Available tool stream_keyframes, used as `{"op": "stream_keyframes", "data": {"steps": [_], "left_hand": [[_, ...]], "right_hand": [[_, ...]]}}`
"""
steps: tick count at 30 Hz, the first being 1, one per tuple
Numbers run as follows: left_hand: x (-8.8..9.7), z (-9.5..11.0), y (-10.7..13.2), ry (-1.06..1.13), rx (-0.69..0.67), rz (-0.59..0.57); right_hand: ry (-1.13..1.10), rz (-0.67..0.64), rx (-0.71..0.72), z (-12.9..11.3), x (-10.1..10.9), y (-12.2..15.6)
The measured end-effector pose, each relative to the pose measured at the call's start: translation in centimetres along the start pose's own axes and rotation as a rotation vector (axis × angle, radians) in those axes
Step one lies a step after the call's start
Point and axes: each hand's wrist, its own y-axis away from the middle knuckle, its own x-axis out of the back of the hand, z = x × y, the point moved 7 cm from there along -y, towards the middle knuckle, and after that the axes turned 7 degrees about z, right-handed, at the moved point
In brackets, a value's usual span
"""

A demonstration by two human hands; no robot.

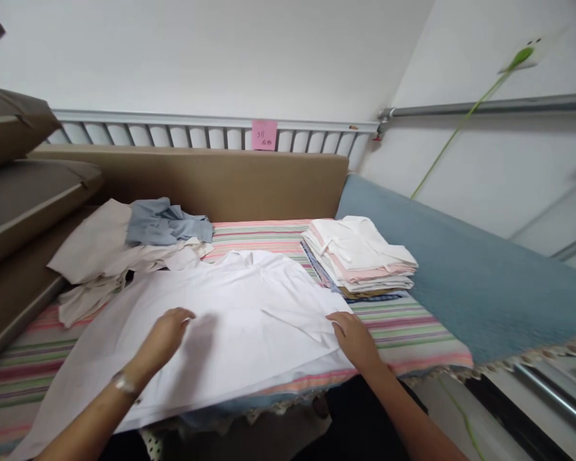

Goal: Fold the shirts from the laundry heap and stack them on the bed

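Observation:
A white shirt lies spread across the striped cloth in front of me, its lower left part hanging toward the front edge. My left hand is above the shirt's left half, casting a shadow on it; the fingers are loosely bent and hold nothing. At the shirt's right edge, my right hand has thumb and fingers closed on the fabric. Just beyond that hand sits a stack of folded clothes, white on top with pink, brown and blue layers below.
Crumpled beige clothes and a blue-grey garment lie at the back left. Brown padded cushions are piled at the left. A radiator with a pink note stands behind the brown backboard; a blue-covered side borders the right.

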Motion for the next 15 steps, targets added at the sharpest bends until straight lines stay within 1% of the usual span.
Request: {"op": "stream_keyframes", "data": {"steps": [1, 3, 5, 8, 10, 13, 15], "left_hand": [[-1.3, 2.1, -1.6, 0.014, -0.007, -0.032], [-3.8, 5.2, -4.3, 0.004, 0.013, -0.086], [-5.8, 6.6, -6.4, -0.026, 0.065, -0.129], [-8.2, 6.6, -8.4, -0.063, 0.166, -0.219], [-9.2, 6.2, -9.0, -0.063, 0.221, -0.283], [-9.9, 6.0, -9.3, -0.018, 0.257, -0.36], [-9.9, 6.3, -9.2, 0.038, 0.243, -0.375]], "right_hand": [[-0.007, -0.029, 0.018, 0.0, -0.4, -0.1], [-0.031, -0.08, 0.046, 0.1, -1.0, 0.0], [-0.068, -0.117, 0.064, 0.4, -1.3, 0.3], [-0.126, -0.156, 0.079, 0.9, -1.4, 1.1], [-0.146, -0.194, 0.085, 1.2, -1.4, 1.8], [-0.128, -0.232, 0.071, 1.5, -1.6, 2.7], [-0.093, -0.23, 0.055, 1.6, -1.7, 3.0]]}}
